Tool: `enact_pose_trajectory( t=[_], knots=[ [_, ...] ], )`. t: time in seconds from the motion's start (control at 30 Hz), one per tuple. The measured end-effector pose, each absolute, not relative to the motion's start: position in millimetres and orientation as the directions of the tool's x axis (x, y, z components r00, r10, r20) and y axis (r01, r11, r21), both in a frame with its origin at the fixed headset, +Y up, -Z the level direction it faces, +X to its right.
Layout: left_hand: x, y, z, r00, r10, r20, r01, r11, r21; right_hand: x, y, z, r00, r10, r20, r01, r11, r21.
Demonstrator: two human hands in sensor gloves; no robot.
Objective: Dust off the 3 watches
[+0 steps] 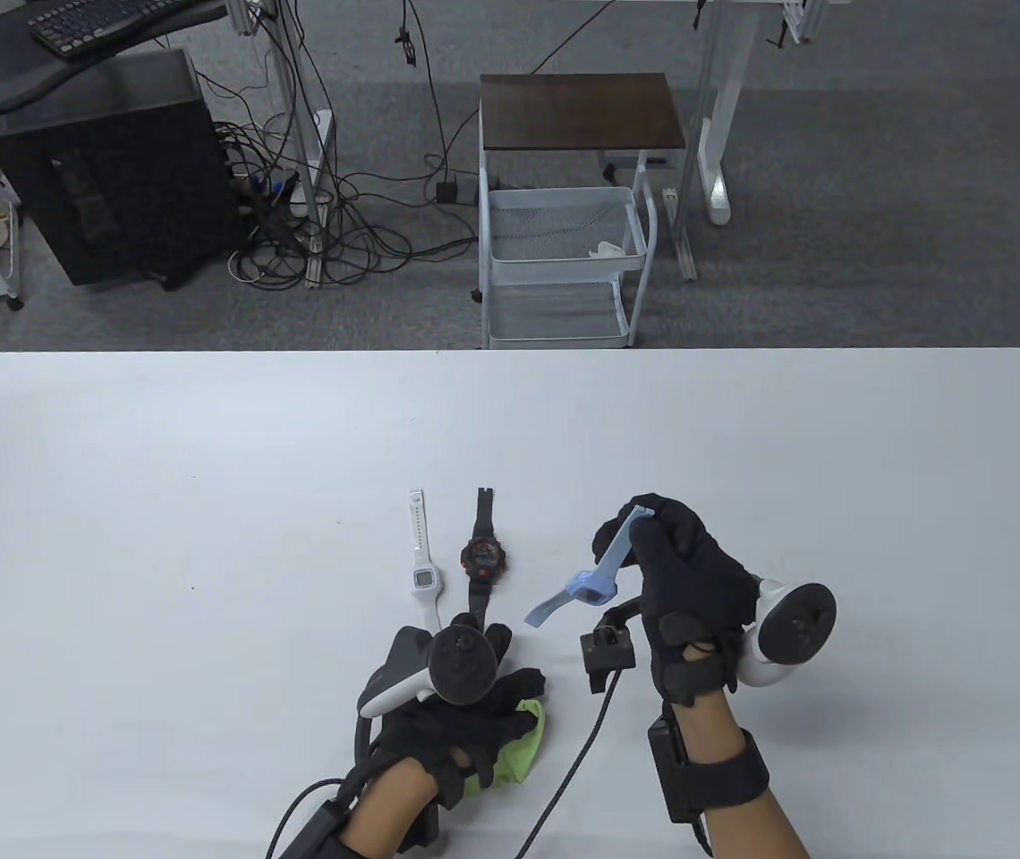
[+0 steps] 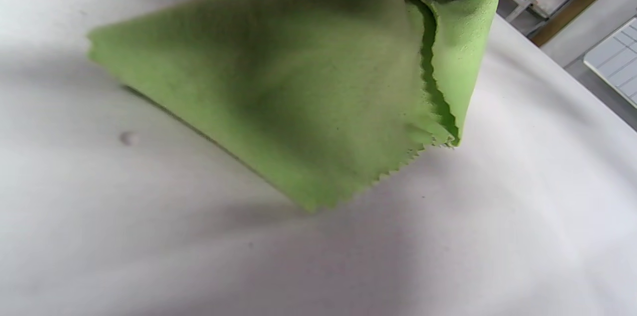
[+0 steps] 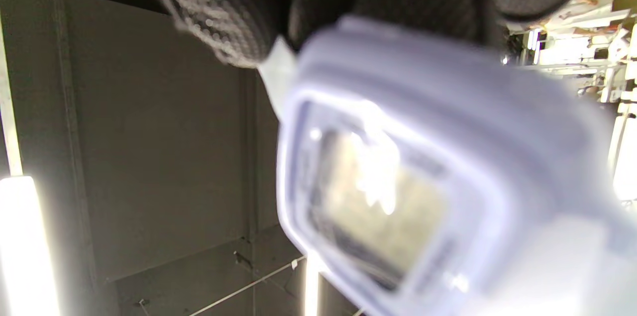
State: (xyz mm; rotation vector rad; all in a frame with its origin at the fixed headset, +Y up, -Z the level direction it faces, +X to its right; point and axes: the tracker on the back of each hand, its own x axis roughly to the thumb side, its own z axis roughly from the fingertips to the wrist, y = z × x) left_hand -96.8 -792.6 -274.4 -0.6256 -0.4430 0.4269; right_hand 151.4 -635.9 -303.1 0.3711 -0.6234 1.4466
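A white watch (image 1: 423,565) and a black watch with a red-ringed face (image 1: 482,559) lie side by side on the white table (image 1: 161,501). My right hand (image 1: 653,537) pinches the upper strap of a light blue watch (image 1: 590,586) and holds it in the air, its lower strap hanging left. Up close, the blue watch (image 3: 398,191) fills the right wrist view, blurred. My left hand (image 1: 465,693) rests near the front edge and grips a green cloth (image 1: 514,747), just below the two lying watches. The green cloth (image 2: 308,87) hangs folded over the table.
A white wire cart (image 1: 564,259) with a dark top stands on the floor beyond the table's far edge. A black computer case (image 1: 107,170) and tangled cables lie at the back left. Glove cables trail off the front edge.
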Motion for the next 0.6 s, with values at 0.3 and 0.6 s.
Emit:
enact_pose_trajectory(
  t=[0.3,0.6],
  knots=[
    [-98,-794,-275,0.816,0.521,0.25,-0.239,0.698,-0.675,149,-636,-303,0.002,0.804,0.594,-0.988,0.092,-0.121],
    [-109,-782,-276,0.74,0.631,0.234,-0.362,0.666,-0.653,147,-637,-303,-0.006,0.804,0.594,-0.991,0.076,-0.113]
  ],
)
